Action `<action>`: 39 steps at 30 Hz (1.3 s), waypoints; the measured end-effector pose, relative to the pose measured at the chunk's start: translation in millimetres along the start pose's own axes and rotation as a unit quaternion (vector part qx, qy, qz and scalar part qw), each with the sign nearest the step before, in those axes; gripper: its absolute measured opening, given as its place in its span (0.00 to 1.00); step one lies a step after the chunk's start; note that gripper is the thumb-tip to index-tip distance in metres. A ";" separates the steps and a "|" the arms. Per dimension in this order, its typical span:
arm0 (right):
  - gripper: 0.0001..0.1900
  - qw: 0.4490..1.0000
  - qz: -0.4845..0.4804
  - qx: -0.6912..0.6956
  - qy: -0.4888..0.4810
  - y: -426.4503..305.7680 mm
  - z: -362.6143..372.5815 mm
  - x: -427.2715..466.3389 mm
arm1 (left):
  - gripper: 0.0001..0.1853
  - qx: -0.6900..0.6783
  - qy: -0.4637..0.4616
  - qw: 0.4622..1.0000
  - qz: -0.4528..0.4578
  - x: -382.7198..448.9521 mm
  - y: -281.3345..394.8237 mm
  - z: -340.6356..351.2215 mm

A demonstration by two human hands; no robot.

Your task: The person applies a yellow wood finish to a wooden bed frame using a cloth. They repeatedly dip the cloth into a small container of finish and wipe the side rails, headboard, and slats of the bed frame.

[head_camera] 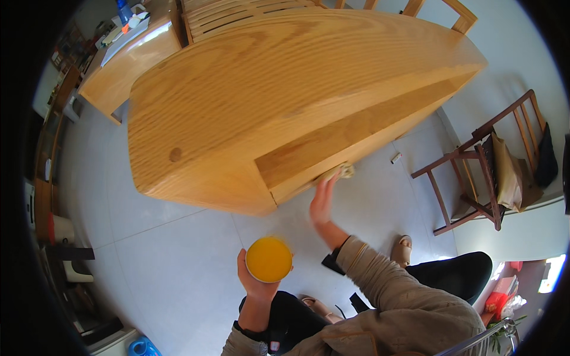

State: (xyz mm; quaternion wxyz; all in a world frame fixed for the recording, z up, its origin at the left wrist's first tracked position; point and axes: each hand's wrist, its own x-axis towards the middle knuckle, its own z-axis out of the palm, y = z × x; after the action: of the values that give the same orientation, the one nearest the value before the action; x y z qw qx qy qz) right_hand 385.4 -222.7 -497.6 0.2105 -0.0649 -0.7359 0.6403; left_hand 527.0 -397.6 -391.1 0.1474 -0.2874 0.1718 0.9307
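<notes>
In the head view my left hand (260, 285) holds a round tub of yellow-orange content (269, 259) from below, above the tiled floor. My right hand (323, 202) presses a crumpled light cloth (345, 171) to the lower front of a wooden table (267, 89), just beneath its long open compartment (356, 138). The cloth is slightly blurred and partly hidden by the fingers. The table has a glossy, grained top with rounded corners and a dark round knot near its left front corner.
A dark wooden chair (463, 155) holding a brown paper bag (507, 178) stands at the right. A small white object (396, 158) lies on the floor. Another wooden table (133, 66) is at the upper left, a slatted wooden seat (249, 18) behind. A blue plastic container (143, 346) is at the bottom left.
</notes>
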 end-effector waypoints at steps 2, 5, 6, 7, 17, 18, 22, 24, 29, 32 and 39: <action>0.35 0.984 0.105 0.133 0.054 4.8 -11.0 34.8 | 0.36 -0.016 -0.002 1.000 0.013 -18.8 3.8 4.8; 0.35 0.984 0.159 0.081 0.006 52.1 -21.1 21.7 | 0.36 -0.008 0.013 1.000 0.026 -38.5 -5.5 13.7; 0.35 0.985 0.159 0.055 -0.023 63.4 -16.6 7.9 | 0.36 -0.002 0.027 0.999 0.038 -45.8 -9.4 14.2; 0.35 0.986 0.157 0.029 -0.051 72.7 -12.2 -5.7 | 0.36 -0.006 0.038 0.998 0.040 -53.6 -14.9 15.6; 0.28 0.900 0.269 0.342 -0.031 57.2 52.2 -89.8 | 0.40 0.019 0.163 0.981 0.106 -139.5 -84.4 16.9; 0.27 0.894 0.290 0.341 -0.029 63.4 50.5 -85.4 | 0.40 0.036 0.177 0.976 0.122 -142.2 -90.2 27.6; 0.26 0.861 0.385 0.332 -0.036 70.3 42.5 -66.9 | 0.40 0.068 0.178 0.967 0.168 -144.2 -103.6 74.1; 0.27 0.837 0.413 0.358 -0.013 79.6 39.9 -49.5 | 0.41 0.083 0.129 0.973 0.175 -132.9 -109.0 101.9; 0.25 0.736 0.443 0.501 -0.107 73.0 22.9 -29.3 | 0.41 0.088 0.030 0.985 0.142 -83.1 -127.7 103.1; 0.24 0.771 0.431 0.457 -0.102 94.4 2.3 -4.6 | 0.39 0.087 0.089 0.987 0.105 -42.3 -141.8 92.1; 0.14 0.805 0.288 0.515 0.063 165.6 -127.2 120.6 | 0.39 0.104 0.079 0.991 0.040 -17.9 -142.8 100.9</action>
State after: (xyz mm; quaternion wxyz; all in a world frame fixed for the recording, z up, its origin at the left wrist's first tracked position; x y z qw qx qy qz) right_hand 297.7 -33.9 -619.2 0.0645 -0.1960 -0.2313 0.9508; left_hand 545.6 -231.8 -335.9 0.1254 -0.3360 0.2905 0.8871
